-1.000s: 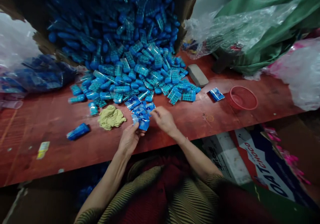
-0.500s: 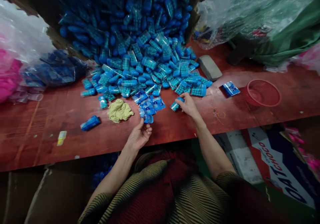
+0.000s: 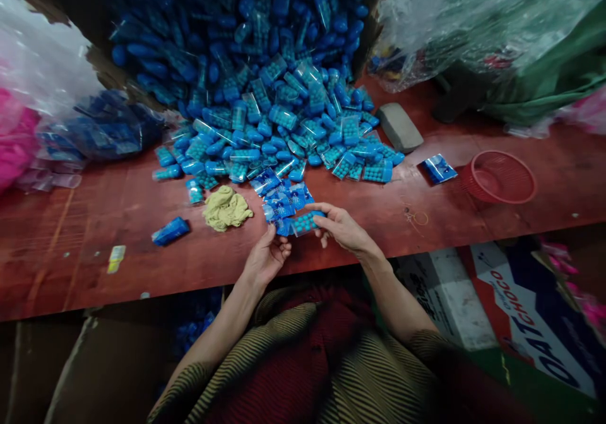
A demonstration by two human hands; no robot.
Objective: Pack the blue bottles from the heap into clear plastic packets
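Note:
Between the thumb and fingers of my right hand (image 3: 344, 227) is a small clear container of blue beads (image 3: 303, 223) with a blue cap. Its clear end points left, close to my left hand (image 3: 268, 253). My left hand pinches a blue printed sleeve (image 3: 283, 226) at the near side of a small pile of blue printed sleeves (image 3: 280, 199). Behind both hands spreads a large heap of blue-capped bead containers (image 3: 284, 118), spilling from an open cardboard box (image 3: 386, 7).
On the red table (image 3: 118, 222) lie a yellow-green cloth lump (image 3: 227, 208), a blue packet (image 3: 170, 231), a grey block (image 3: 400, 127), a stack of blue sleeves (image 3: 439, 168) and a red plastic basket (image 3: 502, 176). Plastic bags (image 3: 99, 127) flank the heap.
My right hand has carried the bead container from near the heap leftward and closer, up to my left hand. The left hand stays almost in place with the sleeve.

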